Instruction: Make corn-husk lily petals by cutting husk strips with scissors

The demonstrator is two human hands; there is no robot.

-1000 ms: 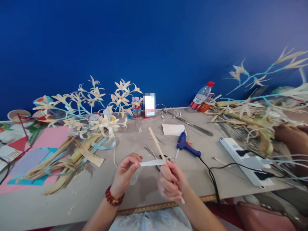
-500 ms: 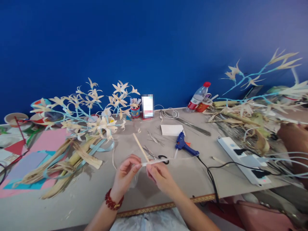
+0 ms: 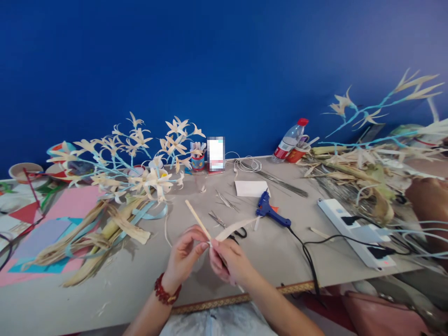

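Note:
My left hand and my right hand meet low in the middle, over the near part of the table. A thin pale stick slants up and left from between them, its lower part hidden in my right hand's closed fingers. A long pale strip runs from the same spot up and right. My left fingertips pinch by the strip's end, against the stick. Scissors with dark handles lie just beyond, partly under the strip. A blue glue gun rests to the right.
Pale flowers on light-blue stems stand at the back left, above dried husks and coloured paper. A white power strip with cables, a bottle and husk pieces occupy the right. Another person's arm is at far right.
The stick has tilted further left, and its top has shifted left. The strip has swung from nearly level to slanting up and right. My right hand has turned and lowered slightly.

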